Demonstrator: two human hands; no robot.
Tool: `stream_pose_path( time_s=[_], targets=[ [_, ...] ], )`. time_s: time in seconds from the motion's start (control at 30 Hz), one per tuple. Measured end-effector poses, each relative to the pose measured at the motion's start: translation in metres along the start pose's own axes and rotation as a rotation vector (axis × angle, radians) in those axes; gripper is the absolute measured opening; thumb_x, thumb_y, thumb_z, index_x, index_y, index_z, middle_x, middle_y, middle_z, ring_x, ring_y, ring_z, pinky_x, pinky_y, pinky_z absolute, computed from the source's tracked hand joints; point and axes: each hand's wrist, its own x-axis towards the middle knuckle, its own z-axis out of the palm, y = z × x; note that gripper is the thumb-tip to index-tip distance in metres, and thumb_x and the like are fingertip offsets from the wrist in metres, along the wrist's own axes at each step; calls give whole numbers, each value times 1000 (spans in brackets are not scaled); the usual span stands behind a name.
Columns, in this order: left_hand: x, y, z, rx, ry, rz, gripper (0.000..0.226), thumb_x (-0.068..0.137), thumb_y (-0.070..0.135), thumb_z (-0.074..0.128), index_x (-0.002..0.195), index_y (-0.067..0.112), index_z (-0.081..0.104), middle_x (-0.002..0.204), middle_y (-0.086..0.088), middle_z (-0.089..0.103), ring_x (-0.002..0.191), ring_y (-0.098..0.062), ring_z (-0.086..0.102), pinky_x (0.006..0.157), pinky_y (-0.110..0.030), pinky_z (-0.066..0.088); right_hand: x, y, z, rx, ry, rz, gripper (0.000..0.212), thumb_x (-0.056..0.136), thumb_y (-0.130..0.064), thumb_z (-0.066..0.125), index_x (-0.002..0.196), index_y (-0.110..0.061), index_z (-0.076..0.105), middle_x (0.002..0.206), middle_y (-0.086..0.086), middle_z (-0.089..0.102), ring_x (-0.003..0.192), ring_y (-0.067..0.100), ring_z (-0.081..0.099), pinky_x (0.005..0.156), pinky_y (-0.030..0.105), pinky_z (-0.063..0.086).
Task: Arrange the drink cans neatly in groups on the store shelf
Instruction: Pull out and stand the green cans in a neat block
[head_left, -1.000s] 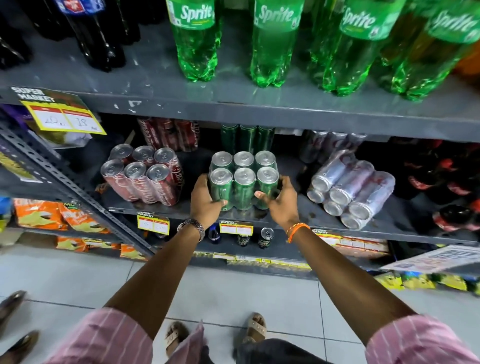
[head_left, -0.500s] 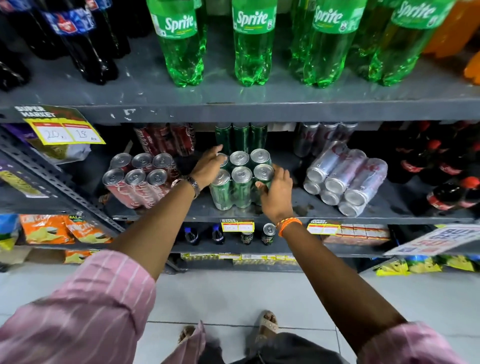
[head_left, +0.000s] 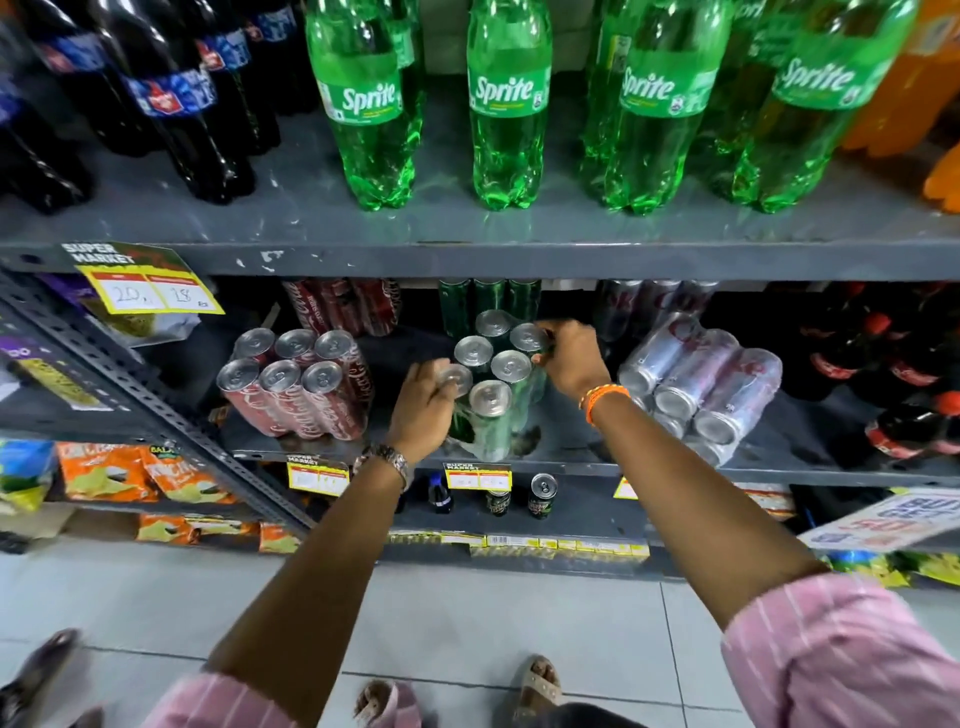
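A shrink-wrapped pack of green cans (head_left: 492, 400) stands on the grey middle shelf (head_left: 571, 460), turned at an angle to the shelf edge. My left hand (head_left: 425, 402) grips its near left corner. My right hand (head_left: 569, 356) holds its far right side, fingers over the rear cans. To the left stands a pack of red cola cans (head_left: 298, 387). At the right, a pack of silver cans (head_left: 698, 384) lies tilted on its side. More red, green and silver cans stand at the back of the shelf.
Green Sprite bottles (head_left: 506, 109) and dark cola bottles (head_left: 171, 98) fill the upper shelf. Small dark bottles with red caps (head_left: 883, 374) stand at the right. Loose cans (head_left: 543, 496) sit on the lower shelf, snack bags (head_left: 130, 473) at the left. Feet on the tiled floor below.
The green pack has been turned from square to angled. My right hand moved from its near right corner to the far right side; my left hand came down to the near left corner.
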Motion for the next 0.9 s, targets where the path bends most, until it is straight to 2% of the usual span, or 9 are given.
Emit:
stream_pose_path(
  time_s=[0.1, 0.17, 0.3, 0.4, 0.53, 0.6, 0.67, 0.8, 0.9],
  targets=[
    [-19, 2, 5, -63, -6, -25, 33, 97, 20, 47, 127, 10, 57, 125, -7, 50, 110, -13, 46, 94, -15, 28, 13, -2, -3, -69, -63, -83, 44, 82, -1, 64, 124, -12, 69, 113, 16, 75, 106, 29, 71, 98, 31, 53],
    [-19, 5, 2, -129, -22, -74, 33, 96, 18, 47, 126, 11, 60, 124, -5, 51, 109, -11, 47, 97, -21, 32, 13, -3, -5, -78, -76, -83, 46, 83, 1, 59, 126, -13, 67, 115, 16, 74, 108, 30, 70, 100, 29, 52],
    [12, 15, -12, -196, 37, -103, 33, 94, 6, 50, 125, 1, 57, 128, -17, 58, 111, -17, 54, 101, -28, 41, -21, -5, 0, 189, 81, 32, 36, 82, -1, 64, 117, -10, 69, 112, 13, 73, 105, 28, 69, 98, 37, 54],
    [47, 28, -14, -166, -43, -69, 40, 94, 6, 50, 133, 1, 53, 136, -17, 55, 124, -26, 52, 106, -31, 39, -65, -16, 19, 293, 186, 26, 25, 85, -12, 65, 110, -12, 67, 110, 7, 62, 97, 23, 66, 90, 40, 56],
    [84, 47, 2, -111, -210, -74, 44, 96, 11, 48, 140, 11, 50, 116, -8, 57, 94, -18, 53, 70, -18, 42, -97, -30, 46, 247, 170, 51, 43, 82, -32, 70, 120, -17, 54, 118, 3, 50, 112, 21, 50, 101, 30, 45],
    [98, 51, 12, -139, -280, -105, 42, 98, 8, 44, 139, 9, 50, 109, -4, 56, 74, -9, 48, 58, -11, 38, -98, -30, 48, 244, 151, 93, 52, 80, -36, 72, 123, -19, 49, 121, 2, 49, 114, 21, 46, 102, 29, 40],
    [110, 50, 18, -132, -331, -122, 41, 99, 3, 39, 138, 3, 50, 96, 1, 55, 67, -2, 37, 53, -10, 34, -97, -28, 46, 265, 143, 127, 56, 76, -39, 76, 122, -18, 50, 121, 3, 52, 113, 22, 49, 101, 32, 43],
    [116, 44, 15, -56, -371, -55, 38, 96, -4, 37, 129, -3, 55, 111, -8, 54, 81, -9, 47, 66, -13, 35, -95, -28, 41, 297, 151, 172, 61, 70, -38, 83, 120, -14, 56, 118, 4, 61, 110, 24, 58, 96, 37, 50],
    [113, 34, 8, -37, -309, -20, 37, 95, -5, 37, 126, -5, 58, 127, -21, 60, 108, -25, 54, 90, -25, 41, -90, -29, 38, 339, 175, 223, 53, 68, -25, 87, 113, -9, 65, 112, 8, 68, 104, 25, 65, 92, 37, 54]
  ],
)
